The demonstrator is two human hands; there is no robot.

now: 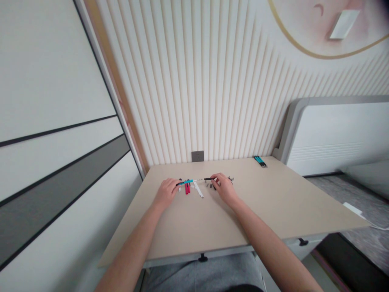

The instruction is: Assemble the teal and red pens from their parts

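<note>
Left hand (167, 190): fingers closed around the black end of a slim turquoise-and-black pen barrel (187, 182); grasp judged light.
Right hand (223, 186): a short, thin black pen-like piece (208, 179) is pinched between thumb and fingers, pointed toward the barrel.
Barrel position: held just above the beige worktop (197, 227), roughly level, between the two hands.
Gap between pieces: a narrow pale length (198, 179) is seen projecting from the barrel toward the black piece; whether the two are touching cannot be told.
Misalignment risk: if the pieces were brought together off-axis, the pale length could be bent or jammed; the cause would be unequal height of the hands.
Dropping risk: a slender piece could be lost from the fingertip hold if pushed too hard; it would fall among similar parts.
Scatter risk: small dark loose pieces (210, 186) lie close by the right hand and could be swept aside by a low wrist.
Near obstacles: red tubular pieces (187, 187) and long flat white strips (198, 190) lie near the barrel; space beneath the hands is crowded by them.
Rear right corner: a row of turquoise-and-black pens (260, 161) is laid side by side, well apart from the hands; no obstruction judged.
Behind worktop: a dark grey wall socket (197, 156) is set against white ribbed panelling (194, 81).
</note>
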